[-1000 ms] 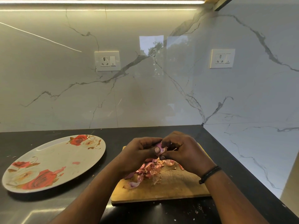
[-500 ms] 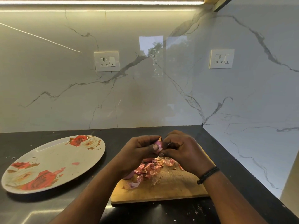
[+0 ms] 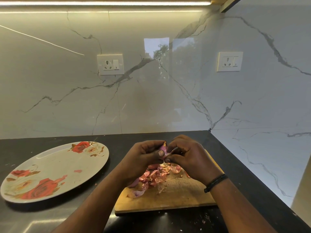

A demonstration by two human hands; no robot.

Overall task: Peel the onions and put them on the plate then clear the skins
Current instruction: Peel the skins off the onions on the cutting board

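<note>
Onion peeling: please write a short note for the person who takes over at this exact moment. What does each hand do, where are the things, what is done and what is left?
Left hand: grips the small onion above the cutting board.
Right hand: fingers pinch at the same onion, working on its skin.
Skins: loose pile on the board, with a few scraps on the dark counter.
Plate: on the counter to the left of the board, no onion on it.
Done: some skin is already off.
Left: finish peeling, put the onions on the plate, clear the skins.
</note>
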